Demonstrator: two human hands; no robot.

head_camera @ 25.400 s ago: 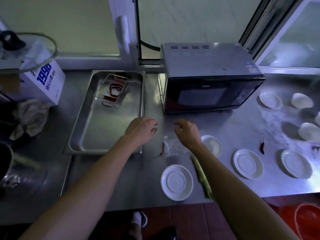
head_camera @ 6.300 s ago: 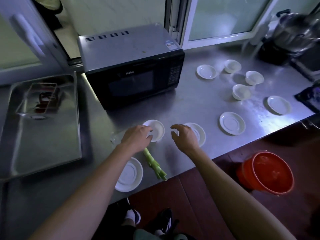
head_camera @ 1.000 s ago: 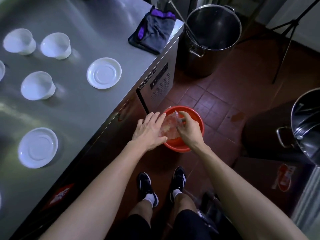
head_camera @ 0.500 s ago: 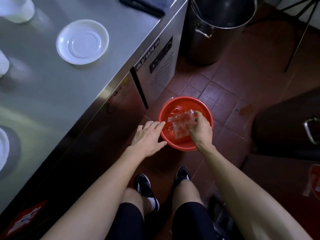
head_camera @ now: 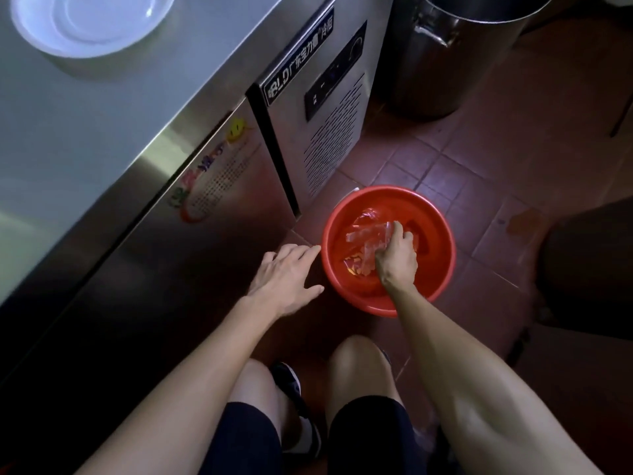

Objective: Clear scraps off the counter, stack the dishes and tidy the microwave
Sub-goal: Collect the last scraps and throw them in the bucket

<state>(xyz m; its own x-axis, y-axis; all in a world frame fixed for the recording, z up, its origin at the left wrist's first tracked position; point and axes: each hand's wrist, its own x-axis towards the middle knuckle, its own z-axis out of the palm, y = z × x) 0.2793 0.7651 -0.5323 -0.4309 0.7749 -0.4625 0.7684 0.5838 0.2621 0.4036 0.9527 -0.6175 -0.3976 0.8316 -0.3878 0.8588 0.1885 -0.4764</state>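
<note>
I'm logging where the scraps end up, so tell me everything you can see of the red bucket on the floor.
The red bucket is round, looks like plastic and stands upright on the brown floor tiles, close to the steel counter cabinet. Inside lie a crumpled clear plastic wrapper and some orange bits. The right hand reaches into it, its grip shut on the wrapper. The left hand hovers open beside the rim; contact cannot be told.
</note>
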